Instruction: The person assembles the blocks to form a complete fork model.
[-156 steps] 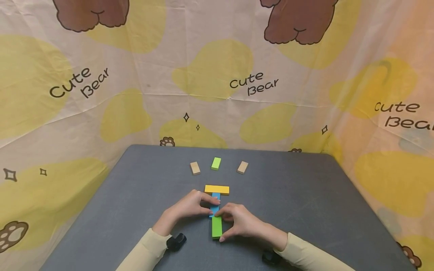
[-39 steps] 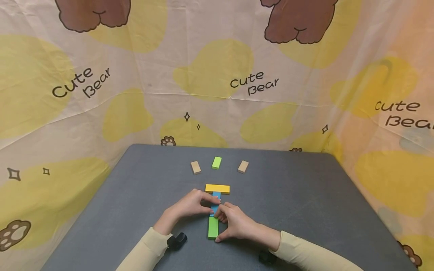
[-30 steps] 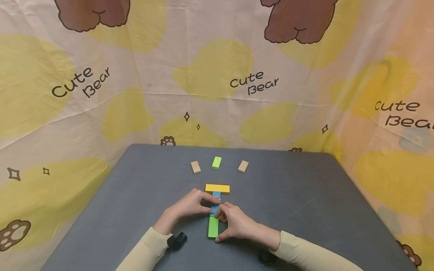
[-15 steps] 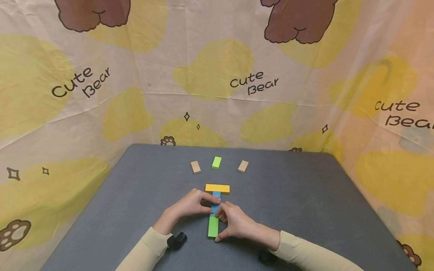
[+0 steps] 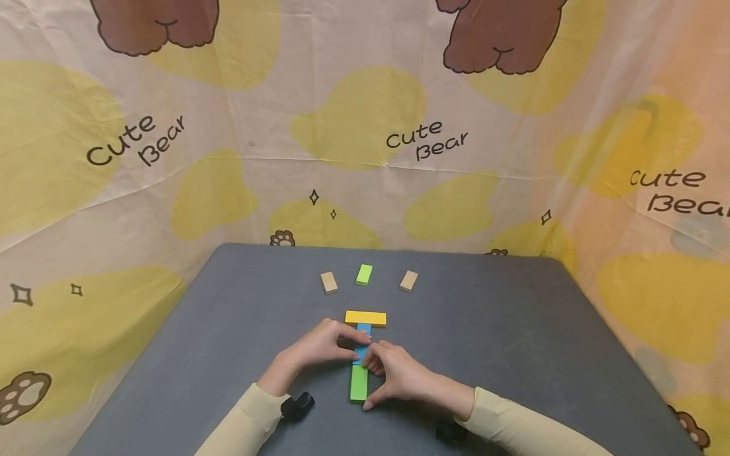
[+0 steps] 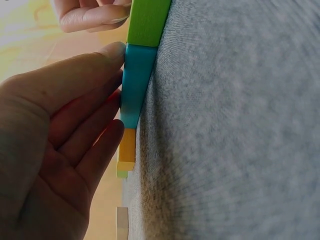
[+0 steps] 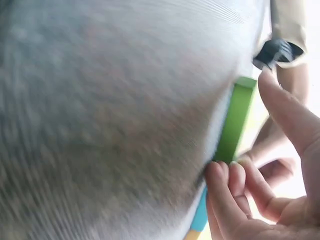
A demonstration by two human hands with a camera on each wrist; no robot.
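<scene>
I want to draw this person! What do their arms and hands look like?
The left sleeve and right sleeve are long, plain and pale yellow. A small, chunky black gadget sits at each wrist. The left hand and right hand are bare: no gloves.

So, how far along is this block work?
Done, seemingly: yellow block lying across the far end of the blue block. In hand: left hand holds the blue block, right hand the green block touching it. Perhaps left: two tan blocks and a light-green block, lying apart.
</scene>
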